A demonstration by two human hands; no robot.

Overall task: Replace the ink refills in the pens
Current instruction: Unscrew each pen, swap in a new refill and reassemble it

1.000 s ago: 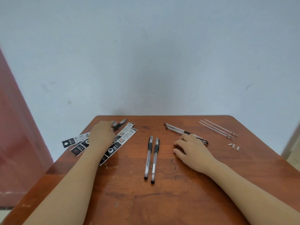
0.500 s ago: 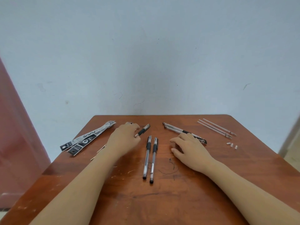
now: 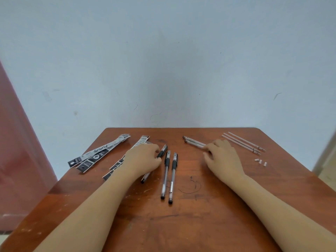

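Two capped black-grip pens lie side by side at the middle of the brown table. My left hand is closed on a third pen, which lies slanted just left of that pair and touches the table. Two more pens lie at the back centre. My right hand covers their right ends, its fingertips curled around them. Three thin clear refills lie at the back right.
Black-and-white refill wrappers are spread over the table's back left, and one more wrapper sits partly under my left hand. Three tiny white caps lie near the right edge. A grey wall stands right behind the table.
My left hand carried a pen from the wrappers at the left to beside the middle pair and lowered it onto the table. My right hand shifted slightly along the back pens.
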